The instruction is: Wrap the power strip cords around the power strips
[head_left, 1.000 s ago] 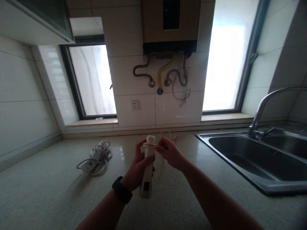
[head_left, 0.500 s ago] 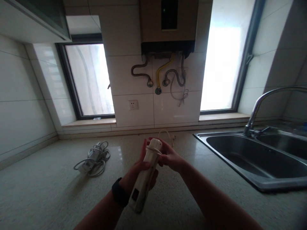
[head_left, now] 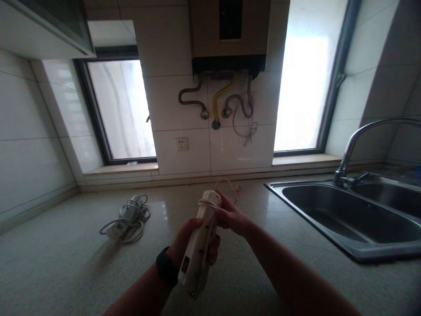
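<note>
A white power strip (head_left: 197, 245) with a dark red switch near its lower end is held tilted above the counter. My left hand (head_left: 190, 235) is wrapped round its middle, thumb on top and fingers underneath. At the far end, my right hand (head_left: 231, 215) pinches the white cord (head_left: 209, 203), which is wound round the strip there. A loose loop of cord (head_left: 226, 179) runs off behind the hand along the counter. Further left lies a second power strip (head_left: 129, 213), wrapped in its own grey-white cable.
On the right, a steel double sink (head_left: 324, 219) with a curved faucet (head_left: 350, 149) is set into the speckled counter (head_left: 66, 254). A wall socket (head_left: 182, 144) and a water heater (head_left: 230, 39) with hoses are on the tiled wall between two windows.
The power strip has rolled a little in my left hand, so more of its socket face shows. My right hand's fingers have drawn together on the cord at its far end.
</note>
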Motion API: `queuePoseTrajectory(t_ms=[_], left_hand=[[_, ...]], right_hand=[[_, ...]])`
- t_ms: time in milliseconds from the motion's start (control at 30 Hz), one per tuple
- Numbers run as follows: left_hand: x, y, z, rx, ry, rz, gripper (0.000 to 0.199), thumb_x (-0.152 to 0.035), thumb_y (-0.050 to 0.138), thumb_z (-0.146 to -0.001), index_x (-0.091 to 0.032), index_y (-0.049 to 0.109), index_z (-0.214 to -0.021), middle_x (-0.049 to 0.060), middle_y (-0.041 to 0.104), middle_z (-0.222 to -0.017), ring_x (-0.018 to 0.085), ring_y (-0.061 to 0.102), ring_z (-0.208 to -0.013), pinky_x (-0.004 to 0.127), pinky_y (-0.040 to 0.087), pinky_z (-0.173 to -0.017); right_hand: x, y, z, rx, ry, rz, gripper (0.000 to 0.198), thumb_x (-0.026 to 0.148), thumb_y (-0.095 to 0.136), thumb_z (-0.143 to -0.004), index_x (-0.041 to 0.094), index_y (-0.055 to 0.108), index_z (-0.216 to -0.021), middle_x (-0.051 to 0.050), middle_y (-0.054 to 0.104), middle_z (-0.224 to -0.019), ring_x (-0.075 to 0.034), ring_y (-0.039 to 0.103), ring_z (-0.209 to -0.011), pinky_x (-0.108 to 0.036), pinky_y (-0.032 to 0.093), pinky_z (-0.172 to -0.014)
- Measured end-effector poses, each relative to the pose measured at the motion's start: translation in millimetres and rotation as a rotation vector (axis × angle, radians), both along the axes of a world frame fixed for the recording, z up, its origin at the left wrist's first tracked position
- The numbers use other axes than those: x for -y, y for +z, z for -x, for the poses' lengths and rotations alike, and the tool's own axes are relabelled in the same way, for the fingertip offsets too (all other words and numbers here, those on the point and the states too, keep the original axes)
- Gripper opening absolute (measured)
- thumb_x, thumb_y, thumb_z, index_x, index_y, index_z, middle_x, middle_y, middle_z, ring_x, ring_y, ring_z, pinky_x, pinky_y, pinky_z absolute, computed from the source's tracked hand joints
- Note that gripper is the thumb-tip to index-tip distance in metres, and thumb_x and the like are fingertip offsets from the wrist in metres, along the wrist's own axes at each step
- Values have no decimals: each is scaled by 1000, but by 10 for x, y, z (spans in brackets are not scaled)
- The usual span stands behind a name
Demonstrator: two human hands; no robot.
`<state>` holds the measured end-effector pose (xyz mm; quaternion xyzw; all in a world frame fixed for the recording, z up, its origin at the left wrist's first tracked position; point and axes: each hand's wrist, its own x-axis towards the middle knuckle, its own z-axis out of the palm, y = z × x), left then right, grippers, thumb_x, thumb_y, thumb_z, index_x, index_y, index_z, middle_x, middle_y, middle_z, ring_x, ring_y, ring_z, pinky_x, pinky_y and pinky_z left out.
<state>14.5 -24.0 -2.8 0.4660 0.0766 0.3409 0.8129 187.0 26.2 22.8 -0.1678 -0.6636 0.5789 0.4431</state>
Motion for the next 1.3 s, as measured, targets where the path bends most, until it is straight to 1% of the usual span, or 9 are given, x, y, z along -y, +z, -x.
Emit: queuePoseTrajectory(t_ms=[233,400,500,567,700,800,967,1100,1300], left_hand=[[-45,-43,-6,5,-58,-28,62,-60,43,-85,-10,58,-118,8,66,-70,21,67,-58,30,52,-56],[-62,48,63,-118,26,-110,67,-58,45,-88,-10,53,-133,20,66,-109,30,69,-89,43,56,-73],[-69,131,115,-241,255,-267,73,-47,53,-93,-29,20,-156,19,55,-135,31,66,-105,50,54,-82],[-76,163,125,-389,451,-499,89,-38,61,-91,-36,2,-158,18,48,-145,31,61,-116,53,50,-93],[-77,139,38,-791,867,-1013,111,-33,77,-78,-32,1,-159,18,40,-152,36,48,-132,57,40,-107],[-53,88,-81,-949,1081,-1214,122,-33,82,-71,-28,-2,-159,19,36,-154,39,41,-137,58,40,-109],[-68,19,-156,-1091,1222,-1225,104,-10,61,-82,-23,-9,-158,19,45,-145,32,52,-129,48,52,-99],[-130,6,-79,-1078,1210,-1300,100,-5,57,-77,-18,-2,-157,22,40,-149,33,47,-135,48,50,-103],[-104,134,31,-949,1080,-1087,98,-9,62,-71,-21,11,-155,18,50,-143,31,57,-124,46,51,-99]], right_hand=[[16,-13,17,-1,-7,-34,59,62,75,-76,25,50,-114,7,51,-71,-3,36,-41,-14,28,-32],[35,46,24,40,-95,-68,50,59,67,-84,24,45,-112,8,50,-66,-5,36,-36,-16,27,-30],[-3,99,-29,58,-311,-208,42,52,69,-84,22,48,-104,5,52,-72,-9,47,-51,-19,38,-42],[-47,115,-68,100,-488,-323,38,48,71,-82,21,51,-99,3,54,-75,-11,51,-62,-21,43,-52],[-89,77,-47,235,-747,-378,38,48,72,-82,20,53,-100,1,59,-77,-13,54,-65,-24,43,-58],[-54,12,68,324,-838,-364,39,52,71,-81,21,54,-99,0,63,-77,-15,56,-64,-25,43,-58],[7,-55,223,319,-814,-319,38,52,68,-83,21,53,-98,-1,64,-77,-15,58,-63,-25,43,-57],[2,-20,183,354,-745,-336,41,46,75,-78,20,54,-100,-3,65,-81,-16,60,-68,-26,45,-60],[-30,57,24,402,-540,-384,47,40,78,-78,18,56,-114,-5,67,-92,-18,62,-79,-29,49,-67]])
